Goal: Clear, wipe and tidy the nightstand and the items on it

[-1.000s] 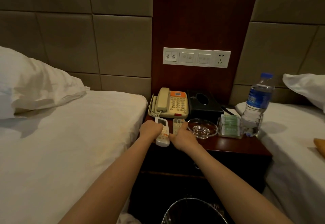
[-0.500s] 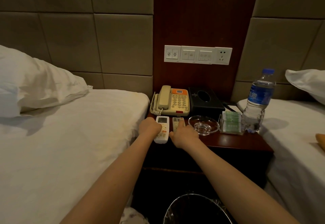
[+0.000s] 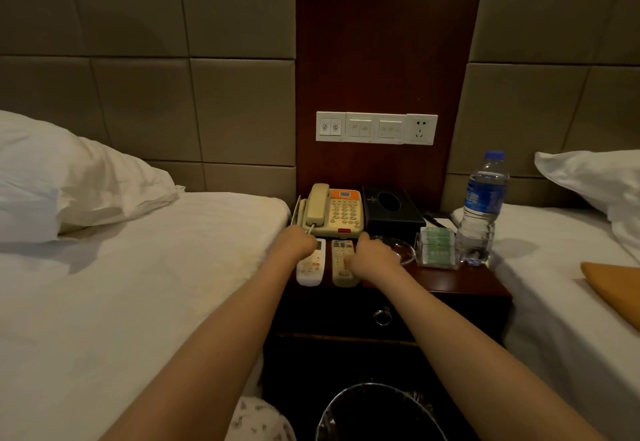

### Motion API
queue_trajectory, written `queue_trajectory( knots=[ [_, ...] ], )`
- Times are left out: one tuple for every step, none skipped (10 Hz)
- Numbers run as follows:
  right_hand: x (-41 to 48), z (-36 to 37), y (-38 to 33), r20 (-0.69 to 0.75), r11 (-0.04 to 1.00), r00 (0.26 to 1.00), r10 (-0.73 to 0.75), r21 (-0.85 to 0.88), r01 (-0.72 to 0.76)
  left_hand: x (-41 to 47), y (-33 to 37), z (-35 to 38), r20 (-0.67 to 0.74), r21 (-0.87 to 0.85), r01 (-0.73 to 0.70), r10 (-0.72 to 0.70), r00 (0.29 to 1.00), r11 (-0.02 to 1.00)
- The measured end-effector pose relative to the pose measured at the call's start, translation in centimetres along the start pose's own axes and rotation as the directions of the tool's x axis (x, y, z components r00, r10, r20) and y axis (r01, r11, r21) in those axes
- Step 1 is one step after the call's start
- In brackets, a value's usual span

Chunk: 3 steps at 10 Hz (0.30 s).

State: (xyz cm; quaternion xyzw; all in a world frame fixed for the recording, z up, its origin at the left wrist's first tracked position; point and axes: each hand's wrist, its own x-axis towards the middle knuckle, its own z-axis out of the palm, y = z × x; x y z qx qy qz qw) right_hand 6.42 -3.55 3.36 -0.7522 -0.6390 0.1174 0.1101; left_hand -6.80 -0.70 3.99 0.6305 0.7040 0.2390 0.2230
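Hands meet at the near left of the nightstand [image 3: 460,283]: the left hand [image 3: 298,244] curls over the white remote [image 3: 311,265], the right hand [image 3: 372,257] over the beige remote [image 3: 341,264]; whether either truly grips, I cannot tell. Behind stands the telephone [image 3: 334,212], with the water bottle [image 3: 483,208] far right.

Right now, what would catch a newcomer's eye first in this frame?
Two bare forearms reach to the nightstand, the left hand on a white remote and the right hand on a beige remote, side by side at its front edge. Behind them sit a beige telephone and a black tissue box. A water bottle stands at the right end, between two white beds.
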Motion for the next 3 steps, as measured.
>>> queue_trajectory(
  knots=[
    [-0.7, -1.7, 1.1, -0.025, 0.998, 1.000, -0.001, 0.059, 0.003, -1.1, 1.1, -1.0, -0.011, -0.073, -0.032, 0.032, 0.999, 0.997],
    [-1.5, -3.4, 2.4, -0.012, 0.991, 1.000, 0.006, 0.130, -0.005, -2.0, 2.1, -1.7, -0.035, -0.127, -0.045, 0.041, 0.999, 0.991],
    [-2.2, -4.6, 3.7, -0.061, 0.985, 0.998, 0.010, 0.172, 0.000, -2.2, 2.9, -2.3, -0.053, -0.199, -0.057, 0.048, 0.997, 0.978]
  ],
)
